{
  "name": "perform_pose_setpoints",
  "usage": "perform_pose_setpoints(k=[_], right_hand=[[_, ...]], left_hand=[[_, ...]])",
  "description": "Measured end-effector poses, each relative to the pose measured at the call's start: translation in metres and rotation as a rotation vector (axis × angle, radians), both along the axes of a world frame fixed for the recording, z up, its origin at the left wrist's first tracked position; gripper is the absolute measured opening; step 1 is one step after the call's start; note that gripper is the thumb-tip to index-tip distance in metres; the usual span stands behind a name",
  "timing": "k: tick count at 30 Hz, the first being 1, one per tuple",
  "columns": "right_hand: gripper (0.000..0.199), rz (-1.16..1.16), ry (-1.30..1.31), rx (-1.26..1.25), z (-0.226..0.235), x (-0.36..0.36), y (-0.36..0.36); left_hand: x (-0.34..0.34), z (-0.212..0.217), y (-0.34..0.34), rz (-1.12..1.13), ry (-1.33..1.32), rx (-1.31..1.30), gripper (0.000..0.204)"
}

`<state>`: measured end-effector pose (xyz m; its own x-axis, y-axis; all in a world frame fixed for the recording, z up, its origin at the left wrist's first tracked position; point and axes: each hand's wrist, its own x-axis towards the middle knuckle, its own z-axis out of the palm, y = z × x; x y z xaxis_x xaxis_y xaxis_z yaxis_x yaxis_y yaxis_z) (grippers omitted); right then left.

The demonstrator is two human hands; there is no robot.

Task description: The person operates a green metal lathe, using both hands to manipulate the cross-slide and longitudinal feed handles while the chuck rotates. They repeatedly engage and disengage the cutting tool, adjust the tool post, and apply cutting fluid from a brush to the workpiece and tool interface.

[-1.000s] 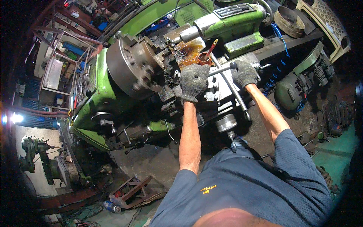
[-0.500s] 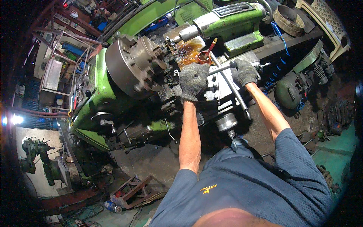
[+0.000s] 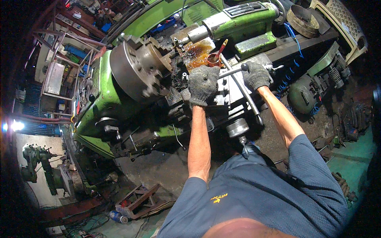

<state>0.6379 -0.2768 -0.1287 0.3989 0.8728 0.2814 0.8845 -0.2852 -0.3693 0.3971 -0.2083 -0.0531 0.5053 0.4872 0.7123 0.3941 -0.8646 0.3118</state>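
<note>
A green lathe fills the upper middle, with a large metal chuck (image 3: 129, 71) at left holding a round workpiece (image 3: 156, 57). My left hand (image 3: 203, 85), in a dark grey knitted glove, is curled over the tool post; its fingertips and what they grip are hidden. From beside it a ball-ended lever (image 3: 230, 72) runs right. My right hand (image 3: 257, 76), gloved alike, is closed around a small crank handle (image 3: 276, 69) on the slide, its fingers close to the lever's black ball. Behind the hands, a brush (image 3: 223, 48) stands in a red-rimmed pot (image 3: 213, 60) next to an oily, chip-strewn plate (image 3: 194, 55).
The green tailstock (image 3: 242, 23) stands at the upper right. A long metal bar (image 3: 243, 89) slants beside my right hand, with a handwheel (image 3: 237, 128) below. A blue coiled hose (image 3: 295, 43) hangs at right. A rusty metal frame (image 3: 145, 202) lies on the floor.
The chuck and workpiece have turned; their jaws sit differently and look less smeared. Both my hands keep the same place.
</note>
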Motion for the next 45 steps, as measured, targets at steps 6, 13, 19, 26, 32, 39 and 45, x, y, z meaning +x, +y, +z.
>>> perform_pose_setpoints(k=[6,13,19,26,32,39,45], right_hand=[[0.025,-0.011,0.009,-0.025,0.002,-0.002,0.000],[0.025,-0.011,0.007,-0.001,0.004,-0.002,-0.001],[0.025,-0.015,-0.005,0.025,0.002,-0.001,-0.001],[0.024,-0.011,-0.014,0.023,0.004,-0.002,-0.001],[0.024,0.002,-0.007,0.053,0.008,-0.004,-0.004],[0.024,-0.021,0.009,0.028,0.006,-0.004,-0.002],[0.024,-0.017,0.009,0.018,0.004,-0.003,0.000]], left_hand=[[-0.001,-0.006,0.003,0.015,0.016,0.085,0.007],[-0.001,0.004,-0.003,0.010,0.009,-0.010,0.012],[0.004,0.005,-0.004,0.038,-0.067,-0.080,0.013],[-0.001,-0.002,0.001,0.013,0.014,0.059,0.006],[-0.001,-0.005,0.002,-0.003,0.030,0.131,0.007],[-0.001,-0.007,0.003,0.039,0.062,0.102,0.007],[0.002,-0.001,0.001,0.056,-0.002,-0.053,0.024]])
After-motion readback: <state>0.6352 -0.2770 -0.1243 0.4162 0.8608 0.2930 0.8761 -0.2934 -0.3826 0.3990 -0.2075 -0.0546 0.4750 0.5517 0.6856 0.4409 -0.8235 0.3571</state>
